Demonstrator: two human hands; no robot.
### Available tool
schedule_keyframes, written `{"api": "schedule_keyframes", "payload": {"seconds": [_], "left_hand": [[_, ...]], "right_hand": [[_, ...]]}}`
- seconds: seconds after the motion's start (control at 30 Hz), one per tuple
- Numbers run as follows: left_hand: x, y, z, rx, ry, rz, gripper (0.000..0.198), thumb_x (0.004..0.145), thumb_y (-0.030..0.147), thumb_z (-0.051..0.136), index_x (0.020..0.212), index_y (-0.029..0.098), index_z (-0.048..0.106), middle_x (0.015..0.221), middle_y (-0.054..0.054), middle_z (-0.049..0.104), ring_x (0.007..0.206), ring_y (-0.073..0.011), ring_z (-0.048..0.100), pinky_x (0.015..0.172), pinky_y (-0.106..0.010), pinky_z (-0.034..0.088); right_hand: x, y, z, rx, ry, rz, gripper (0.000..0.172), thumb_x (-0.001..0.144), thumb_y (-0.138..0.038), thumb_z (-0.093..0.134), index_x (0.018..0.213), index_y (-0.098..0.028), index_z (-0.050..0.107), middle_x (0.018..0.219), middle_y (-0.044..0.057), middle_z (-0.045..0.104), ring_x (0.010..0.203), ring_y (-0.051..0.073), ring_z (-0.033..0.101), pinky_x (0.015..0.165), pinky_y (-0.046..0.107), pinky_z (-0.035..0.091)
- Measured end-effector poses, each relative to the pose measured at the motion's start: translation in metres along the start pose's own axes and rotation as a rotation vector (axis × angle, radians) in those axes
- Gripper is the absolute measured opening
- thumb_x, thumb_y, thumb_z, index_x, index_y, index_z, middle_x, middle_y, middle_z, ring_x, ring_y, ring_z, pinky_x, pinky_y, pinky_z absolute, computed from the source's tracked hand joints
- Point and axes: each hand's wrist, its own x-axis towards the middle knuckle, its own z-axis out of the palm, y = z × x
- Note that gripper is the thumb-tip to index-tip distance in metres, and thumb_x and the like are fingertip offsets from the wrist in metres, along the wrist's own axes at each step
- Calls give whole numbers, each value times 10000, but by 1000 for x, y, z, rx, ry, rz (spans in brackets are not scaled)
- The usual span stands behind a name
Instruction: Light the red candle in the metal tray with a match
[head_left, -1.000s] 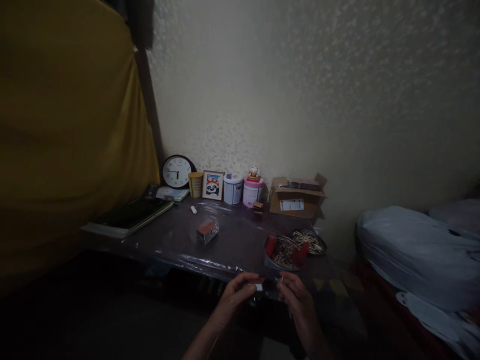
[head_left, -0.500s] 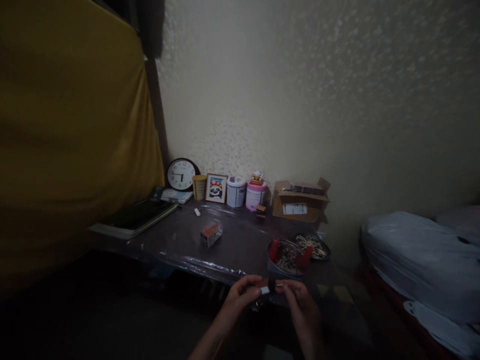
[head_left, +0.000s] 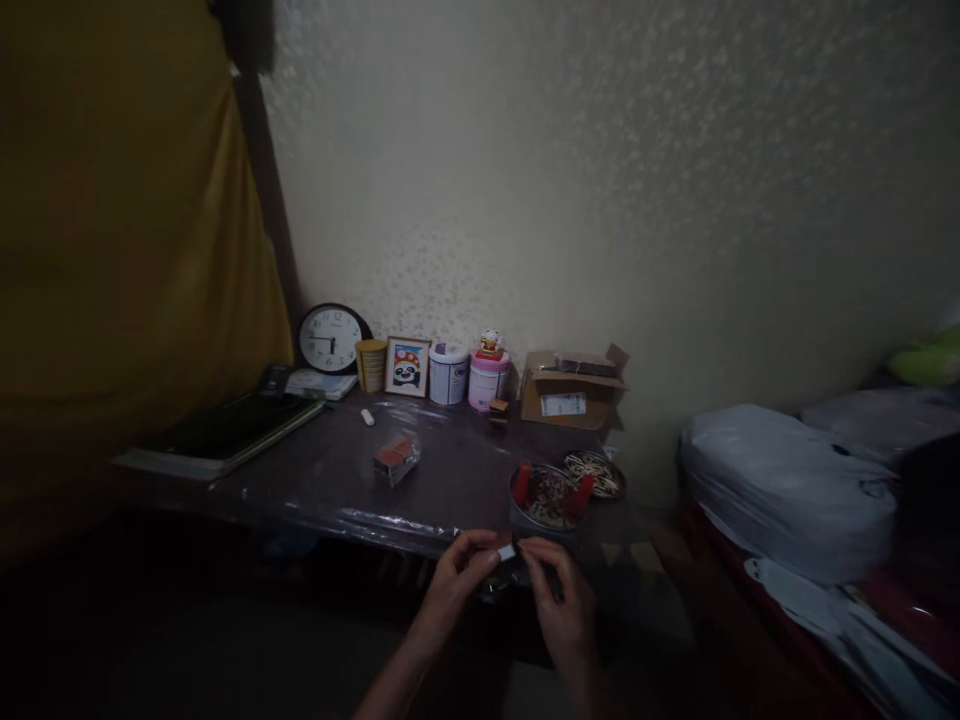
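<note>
Beyond the left hand — glossy dark table, patterned wall.

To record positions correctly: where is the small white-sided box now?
In the head view, the small box is low, just right of centre, held by the left hand, with the right hand just right of it.

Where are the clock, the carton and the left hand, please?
Clock (head_left: 331,339): head view, on its white dial.
Carton (head_left: 564,405): head view, on its labelled front.
Left hand (head_left: 454,580): head view, on its middle.
</note>
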Motion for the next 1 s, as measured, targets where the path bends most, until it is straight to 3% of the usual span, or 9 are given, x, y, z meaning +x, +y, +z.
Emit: {"api": "schedule_keyframes", "payload": {"seconds": [0.2,0.4,0.53,0.6,0.77,1.0], "left_hand": [[0,2,3,-42,34,-14,263,652,318,712,872,187,655,818,-19,706,780,-174,606,713,-252,423],[0,5,8,-162,58,-31,229,659,306,712,837,176,647,769,-12,707,730,-160,619,692,-251,440],[-1,7,12,-205,45,-21,215,648,300,723,812,181,652,757,-6,710,729,-152,624,718,-252,445],[-2,9,13,-219,38,-17,213,644,302,726,803,180,655,745,-7,711,713,-149,625,711,-252,448],[-5,17,12,-220,55,-21,172,676,299,701,794,182,658,774,-12,709,751,-148,624,735,-251,452],[-3,21,5,-182,109,39,174,699,304,674,806,166,669,803,-26,685,729,-141,603,705,-255,457]], "right_hand": [[7,-3,1,-8,57,-16,75,836,-208,529,832,-235,599,834,27,678,802,159,645,750,285,511],[15,-23,-11,-71,88,-56,129,857,-229,486,826,-244,610,837,36,673,806,172,638,744,303,508],[12,-15,-8,-91,-36,-128,169,866,-239,471,868,-254,639,866,45,690,826,186,641,752,325,508],[13,-2,-6,-116,-71,-78,176,871,-254,466,882,-251,641,874,43,692,834,185,636,767,331,506],[20,27,-12,-151,196,34,165,852,-296,492,840,-207,631,874,57,666,845,190,611,782,346,493],[30,34,-20,-49,444,55,165,793,-322,573,740,-178,633,769,44,674,737,183,611,676,315,488]]}}
